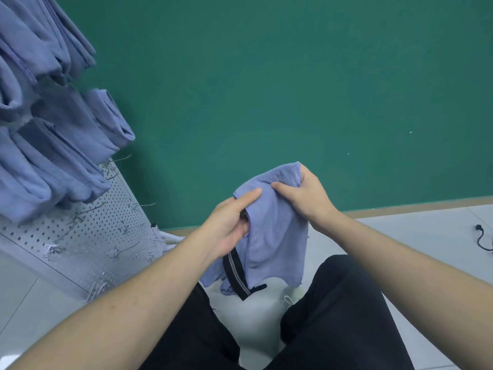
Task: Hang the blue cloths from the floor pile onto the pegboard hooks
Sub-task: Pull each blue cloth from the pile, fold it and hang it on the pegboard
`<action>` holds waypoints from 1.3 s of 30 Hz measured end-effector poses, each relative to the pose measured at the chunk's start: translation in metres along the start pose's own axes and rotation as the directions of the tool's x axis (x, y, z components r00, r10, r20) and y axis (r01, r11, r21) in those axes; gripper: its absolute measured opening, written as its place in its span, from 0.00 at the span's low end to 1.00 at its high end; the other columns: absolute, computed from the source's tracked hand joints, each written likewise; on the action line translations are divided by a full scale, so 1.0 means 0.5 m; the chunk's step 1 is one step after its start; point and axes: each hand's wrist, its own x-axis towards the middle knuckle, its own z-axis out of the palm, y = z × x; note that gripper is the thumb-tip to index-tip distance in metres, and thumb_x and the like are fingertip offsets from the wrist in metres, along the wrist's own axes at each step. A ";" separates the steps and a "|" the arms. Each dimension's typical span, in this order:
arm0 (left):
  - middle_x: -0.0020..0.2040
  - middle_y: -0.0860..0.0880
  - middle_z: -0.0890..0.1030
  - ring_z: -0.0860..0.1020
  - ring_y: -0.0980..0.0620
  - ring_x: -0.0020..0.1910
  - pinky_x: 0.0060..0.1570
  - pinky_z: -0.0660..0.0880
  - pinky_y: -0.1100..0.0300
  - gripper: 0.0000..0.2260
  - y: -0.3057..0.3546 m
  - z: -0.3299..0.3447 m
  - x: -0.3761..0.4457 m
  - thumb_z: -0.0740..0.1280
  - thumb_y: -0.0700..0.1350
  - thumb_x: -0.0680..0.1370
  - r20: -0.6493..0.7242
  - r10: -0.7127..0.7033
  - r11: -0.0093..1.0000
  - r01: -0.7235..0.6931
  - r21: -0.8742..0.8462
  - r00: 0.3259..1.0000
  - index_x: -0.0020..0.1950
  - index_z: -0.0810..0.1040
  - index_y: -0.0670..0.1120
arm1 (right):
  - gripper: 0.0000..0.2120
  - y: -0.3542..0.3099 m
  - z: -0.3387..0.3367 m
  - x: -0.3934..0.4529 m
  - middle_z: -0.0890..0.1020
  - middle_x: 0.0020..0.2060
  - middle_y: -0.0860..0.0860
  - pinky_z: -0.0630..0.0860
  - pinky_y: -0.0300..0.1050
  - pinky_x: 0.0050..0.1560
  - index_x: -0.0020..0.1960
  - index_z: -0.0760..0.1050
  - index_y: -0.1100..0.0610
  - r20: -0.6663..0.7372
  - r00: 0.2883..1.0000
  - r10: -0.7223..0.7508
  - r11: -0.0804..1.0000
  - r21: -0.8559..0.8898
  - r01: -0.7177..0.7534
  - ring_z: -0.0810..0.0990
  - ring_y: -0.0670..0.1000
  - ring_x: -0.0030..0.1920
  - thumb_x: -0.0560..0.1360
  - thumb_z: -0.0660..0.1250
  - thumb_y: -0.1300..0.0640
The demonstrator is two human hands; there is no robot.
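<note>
- Legs [333,316] in black trousers fill the bottom of the view, nearest the camera, over a pale tiled floor [426,236].
- Pegboard [88,236] leans at the left, well apart from the hands; its upper hooks carry hung cloths [53,145], while bare hooks [125,249] stick out lower down.
- Cloth [274,231] hangs between the hands, above the legs, with a black striped strap [237,276] showing under its lower edge.
- Right hand [304,193] grips the top edge, fingers curled round the fabric.
- Left hand [229,225] pinches the near corner, thumb laid on top.
- To do this step well, I would keep both holds on the top edge, find the part meant for hooking, then carry it to a bare hook.
- Floor pile is not in sight.
</note>
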 end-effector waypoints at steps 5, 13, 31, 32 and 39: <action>0.42 0.49 0.82 0.79 0.52 0.39 0.40 0.74 0.59 0.07 -0.008 0.000 0.008 0.73 0.44 0.77 -0.231 0.333 0.913 -0.252 0.320 0.914 0.47 0.77 0.44 | 0.12 0.002 0.001 -0.001 0.82 0.41 0.45 0.77 0.43 0.46 0.48 0.75 0.55 -0.067 0.997 -0.025 0.992 -0.124 0.016 0.80 0.45 0.42 0.73 0.75 0.50; 0.37 0.50 0.70 0.66 0.56 0.33 0.34 0.67 0.66 0.09 -0.006 0.019 0.001 0.69 0.41 0.77 -0.099 0.643 0.604 -0.423 0.675 0.760 0.44 0.70 0.41 | 0.16 0.004 0.006 -0.014 0.74 0.29 0.45 0.68 0.47 0.34 0.39 0.63 0.51 -0.132 0.986 -0.102 0.888 -0.458 0.031 0.70 0.50 0.32 0.74 0.69 0.47; 0.38 0.54 0.73 0.69 0.60 0.31 0.32 0.67 0.69 0.08 -0.010 0.041 0.010 0.69 0.40 0.77 -0.119 0.607 0.662 -0.417 0.623 0.786 0.45 0.70 0.46 | 0.11 -0.017 0.078 -0.045 0.71 0.33 0.47 0.69 0.44 0.37 0.41 0.67 0.55 -0.121 0.993 0.010 0.994 0.113 0.004 0.68 0.47 0.33 0.75 0.69 0.58; 0.39 0.54 0.73 0.69 0.61 0.31 0.32 0.68 0.69 0.08 -0.009 0.042 0.010 0.69 0.40 0.77 -0.145 0.590 0.697 -0.410 0.588 0.794 0.45 0.70 0.46 | 0.11 -0.018 0.081 -0.048 0.72 0.33 0.49 0.70 0.46 0.38 0.41 0.68 0.55 -0.094 0.995 0.018 0.987 0.160 -0.003 0.70 0.48 0.34 0.75 0.69 0.56; 0.46 0.51 0.80 0.80 0.57 0.42 0.50 0.79 0.53 0.13 -0.007 0.030 0.011 0.73 0.52 0.77 -0.137 0.495 0.806 -0.394 0.442 0.858 0.52 0.74 0.46 | 0.17 -0.029 0.078 -0.053 0.83 0.37 0.47 0.80 0.52 0.48 0.45 0.80 0.54 0.007 0.999 0.054 0.971 0.232 -0.054 0.80 0.46 0.40 0.85 0.56 0.52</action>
